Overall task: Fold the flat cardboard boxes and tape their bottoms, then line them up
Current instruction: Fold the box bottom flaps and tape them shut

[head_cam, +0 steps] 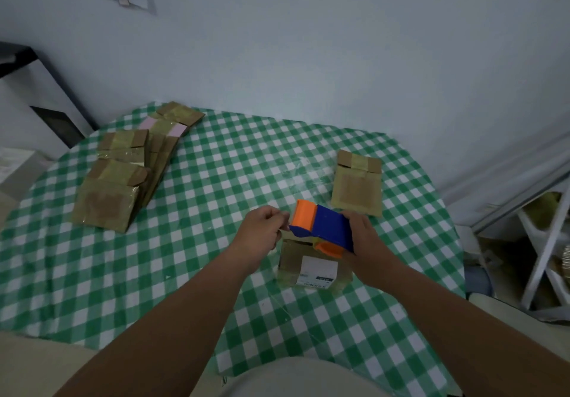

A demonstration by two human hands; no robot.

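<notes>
My right hand [365,239] grips a blue and orange tape dispenser [322,225] held above a folded cardboard box [311,268] that carries a white label. My left hand [262,231] pinches at the dispenser's front end, where the tape comes out; the tape itself is too clear to make out. Another box [357,185] with a taped bottom lies to the right, beyond my hands. A pile of flat and taped cardboard boxes [123,177] sits at the far left of the table.
The round table has a green and white checked cloth [216,180] and stands against a pale wall. A white shelf frame [543,242] is off the right edge, and dark and white furniture [37,103] is at the left.
</notes>
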